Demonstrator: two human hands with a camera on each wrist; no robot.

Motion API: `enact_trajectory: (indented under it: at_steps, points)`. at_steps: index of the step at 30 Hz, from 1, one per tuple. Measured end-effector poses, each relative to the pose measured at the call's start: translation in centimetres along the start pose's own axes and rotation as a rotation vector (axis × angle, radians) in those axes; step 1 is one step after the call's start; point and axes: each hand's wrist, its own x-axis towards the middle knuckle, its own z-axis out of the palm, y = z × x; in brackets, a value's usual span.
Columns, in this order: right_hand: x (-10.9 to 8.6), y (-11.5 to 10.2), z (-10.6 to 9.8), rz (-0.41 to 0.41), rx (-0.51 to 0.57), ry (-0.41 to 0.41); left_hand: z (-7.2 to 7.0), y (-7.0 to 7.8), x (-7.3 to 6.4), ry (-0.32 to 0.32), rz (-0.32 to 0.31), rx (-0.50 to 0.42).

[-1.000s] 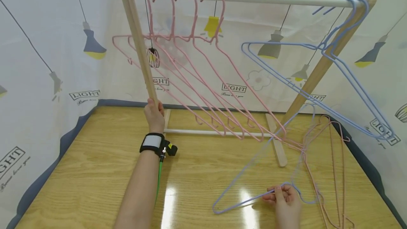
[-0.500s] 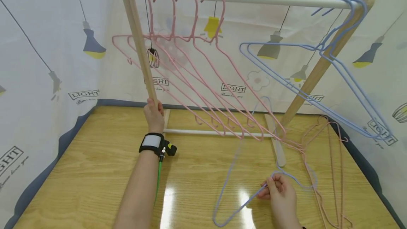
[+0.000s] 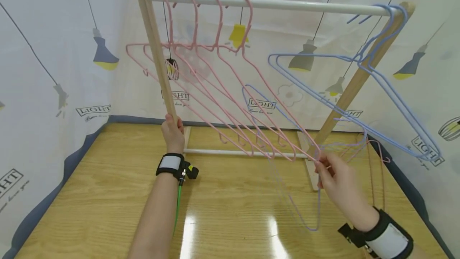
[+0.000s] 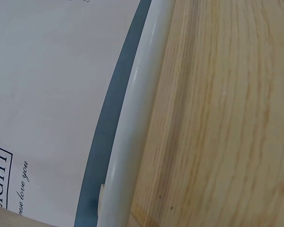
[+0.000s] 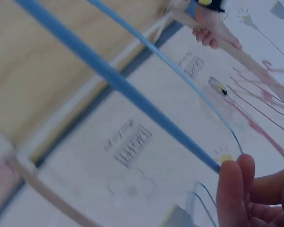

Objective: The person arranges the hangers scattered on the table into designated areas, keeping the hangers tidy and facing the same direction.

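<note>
My left hand [image 3: 173, 134] grips the wooden left post [image 3: 158, 51] of a clothes rack low down. In the right wrist view that left hand [image 5: 215, 30] also shows on the post. My right hand [image 3: 339, 181] pinches a blue clothes hanger [image 5: 118, 85] between thumb and fingers, raised in front of the rack's right foot [image 3: 312, 177]. One end of this hanger points down towards me and the other reaches up behind the pink hangers; its hook points right. Several pink hangers [image 3: 266, 77] hang from the left half of the white rail [image 3: 305, 6].
Two blue hangers [image 3: 395, 79] hang at the rail's right end, close by the right post [image 3: 353, 83]. Pink hangers [image 3: 382, 175] lie on the wooden table [image 3: 223, 211], partly behind my right arm. A low white crossbar [image 3: 230, 152] joins the rack's feet. Printed cloth surrounds the table.
My right hand has risen up and away from the table with the blue hanger, which has turned, its far end now higher. The left hand keeps its hold on the post.
</note>
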Motion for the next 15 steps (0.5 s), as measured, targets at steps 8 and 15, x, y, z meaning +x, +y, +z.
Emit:
enact_trajectory:
  at_steps: [8,15]
  points:
    - [5.6,-1.3,-5.4,-0.202,-0.320,0.112,0.0,-0.1,0.0,-0.010,-0.017,-0.007]
    - [10.2,-2.5,-8.9,-0.304,-0.450,0.202,-0.1,-0.2,0.1,-0.005,-0.006,-0.016]
